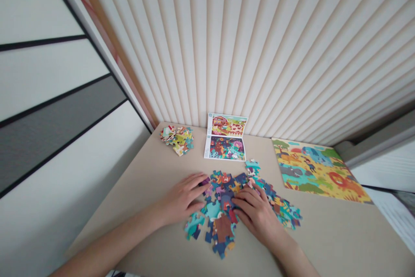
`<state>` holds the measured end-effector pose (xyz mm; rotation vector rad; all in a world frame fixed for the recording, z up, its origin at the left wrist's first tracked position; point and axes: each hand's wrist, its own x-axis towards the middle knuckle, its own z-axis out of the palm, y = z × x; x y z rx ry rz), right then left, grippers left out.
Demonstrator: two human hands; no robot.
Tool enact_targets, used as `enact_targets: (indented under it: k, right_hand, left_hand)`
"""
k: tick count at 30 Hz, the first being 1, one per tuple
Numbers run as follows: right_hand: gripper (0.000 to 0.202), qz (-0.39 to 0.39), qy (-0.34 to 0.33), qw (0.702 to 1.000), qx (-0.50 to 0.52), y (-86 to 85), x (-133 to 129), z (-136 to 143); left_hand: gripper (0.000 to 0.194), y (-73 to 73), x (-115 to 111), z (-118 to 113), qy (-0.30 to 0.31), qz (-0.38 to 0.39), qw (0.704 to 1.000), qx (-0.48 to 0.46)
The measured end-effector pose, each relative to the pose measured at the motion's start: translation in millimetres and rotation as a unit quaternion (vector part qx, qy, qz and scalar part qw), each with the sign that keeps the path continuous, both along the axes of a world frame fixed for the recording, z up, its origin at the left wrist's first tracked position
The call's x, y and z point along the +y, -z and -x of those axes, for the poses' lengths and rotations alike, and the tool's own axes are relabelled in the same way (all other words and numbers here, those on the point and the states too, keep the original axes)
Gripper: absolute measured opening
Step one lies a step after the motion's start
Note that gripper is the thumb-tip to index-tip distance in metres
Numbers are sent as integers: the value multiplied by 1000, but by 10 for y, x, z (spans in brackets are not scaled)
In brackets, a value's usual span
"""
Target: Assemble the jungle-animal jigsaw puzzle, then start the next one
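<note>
Dark, multicoloured puzzle pieces (pixel 223 228) lie spread in a loose heap on the beige table (pixel 145 208). At the heap's left edge is my left hand (pixel 183 197), its fingers apart and the tips touching a purple piece. My right hand (pixel 256 210) rests over the right part of the heap, fingers bent and spread on the pieces; they cover some of them, and no held piece can be made out. Behind the heap stands an open picture booklet (pixel 227 148), with a farm picture above and a dark, colourful picture below.
A second pile of puzzle pieces (pixel 178 139) sits at the table's back left. At the right lies a bright animal picture board (pixel 314 169). A pleated cream screen (pixel 227 43) rises behind the table, and a panelled wall (pixel 65 138) stands at the left.
</note>
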<state>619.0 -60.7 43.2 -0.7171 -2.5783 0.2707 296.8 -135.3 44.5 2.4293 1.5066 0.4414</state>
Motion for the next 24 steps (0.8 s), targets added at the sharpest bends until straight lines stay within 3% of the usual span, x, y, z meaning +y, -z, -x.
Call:
enact_targets:
  k: [5, 11, 18, 24]
  right_hand:
    - [33, -16, 32, 999, -15, -32, -21, 43]
    - [30, -30, 36, 999, -24, -22, -11, 38]
    - [44, -56, 23, 998, 27, -114, -110, 113]
    - [44, -49, -7, 996, 70, -129, -215, 256]
  left_hand:
    - [56, -54, 95, -177, 17, -1, 1000, -3]
    - [56, -36, 185, -236, 28, -23, 999, -20]
    - [63, 16, 139, -240, 50, -67, 994, -76]
    - [61, 59, 93, -301, 63, -86, 991, -77]
